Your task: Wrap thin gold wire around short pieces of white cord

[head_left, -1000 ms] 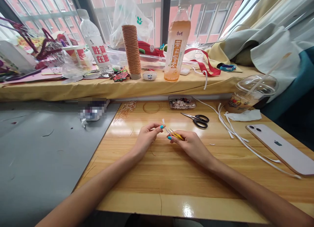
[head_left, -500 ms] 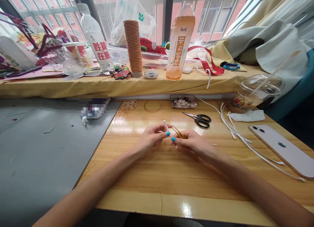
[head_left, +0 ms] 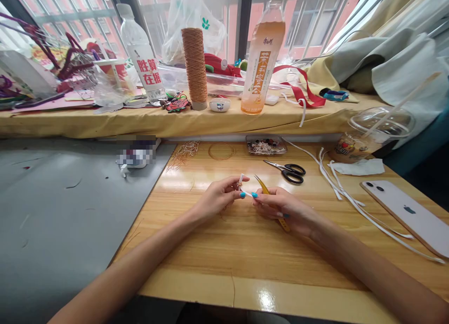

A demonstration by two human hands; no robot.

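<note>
My left hand (head_left: 224,193) pinches a short piece of white cord (head_left: 241,178), one end of which stands up above the fingers. A thin brown thread seems to be wound round it. The cord bends down and runs across to my right hand (head_left: 277,205), whose thumb and finger grip its other part. Yellow tweezers (head_left: 264,187) also lie in my right hand, tips apart and pointing up to the left, touching nothing; their rear end sticks out below the palm. Black-handled scissors (head_left: 290,171) rest on the wooden table behind my right hand.
A clear box (head_left: 265,145) of beads, a coil of brown thread (head_left: 222,151) and thread scraps (head_left: 185,153) lie along the back. Long white cords (head_left: 345,198), a phone (head_left: 403,212) and a lidded cup (head_left: 358,137) are at the right. Bottles (head_left: 263,62) and a thread spool (head_left: 195,69) stand on the ledge.
My right hand has drawn slightly away from the left, with the white cord now stretched between them. The tweezers have turned, so more of them shows. The whole view has shifted slightly.
</note>
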